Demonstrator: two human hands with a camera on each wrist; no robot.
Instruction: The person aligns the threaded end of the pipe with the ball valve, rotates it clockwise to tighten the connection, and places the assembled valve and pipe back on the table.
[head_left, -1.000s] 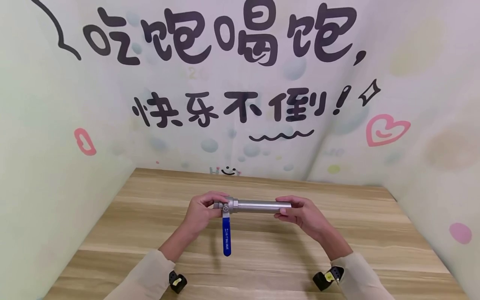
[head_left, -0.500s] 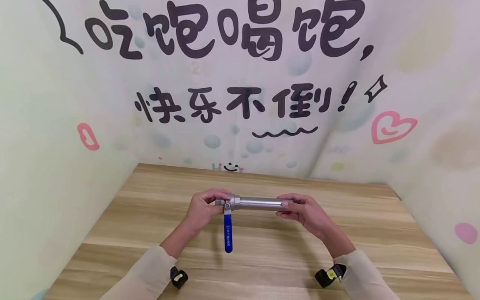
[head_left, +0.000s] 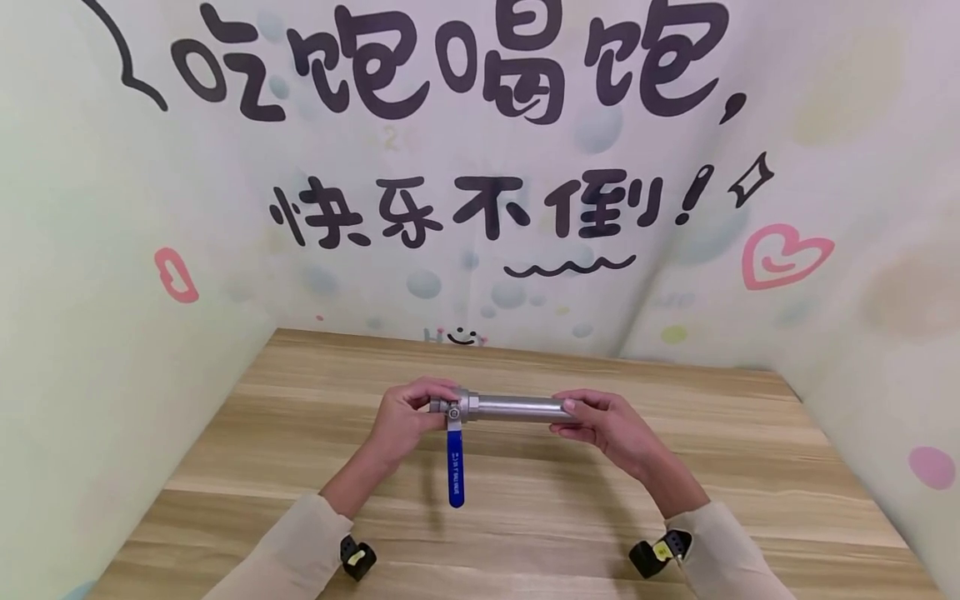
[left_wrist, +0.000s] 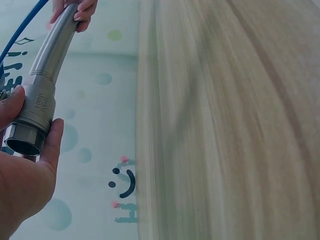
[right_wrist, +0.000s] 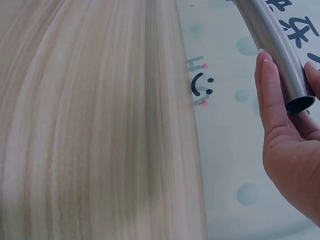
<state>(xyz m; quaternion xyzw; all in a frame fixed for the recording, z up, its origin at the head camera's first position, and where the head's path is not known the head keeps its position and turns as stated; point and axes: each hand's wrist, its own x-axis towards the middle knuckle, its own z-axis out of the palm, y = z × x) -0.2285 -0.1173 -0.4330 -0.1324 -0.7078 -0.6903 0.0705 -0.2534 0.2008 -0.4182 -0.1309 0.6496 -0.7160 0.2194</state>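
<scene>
A steel ball valve (head_left: 469,403) with a blue lever handle (head_left: 456,471) is joined end to end with a steel pipe (head_left: 521,407). Both are held level above the table, and the handle points toward me. My left hand (head_left: 401,423) grips the valve body between thumb and fingers; in the left wrist view the valve's open hex end (left_wrist: 25,139) faces the palm. Around the pipe's free end curl the thumb and fingers of my right hand (head_left: 609,427). The right wrist view shows the hollow pipe mouth (right_wrist: 301,103) near that palm.
Beneath the hands lies a wood-grain table (head_left: 525,533). A printed fabric wall (head_left: 465,292) stands along its back edge, with more fabric on the left and right sides. Each wrist carries a small black camera (head_left: 357,558).
The head view has shifted slightly. My right thumb has moved up over the top of the pipe's end; the left hand keeps its grip on the valve.
</scene>
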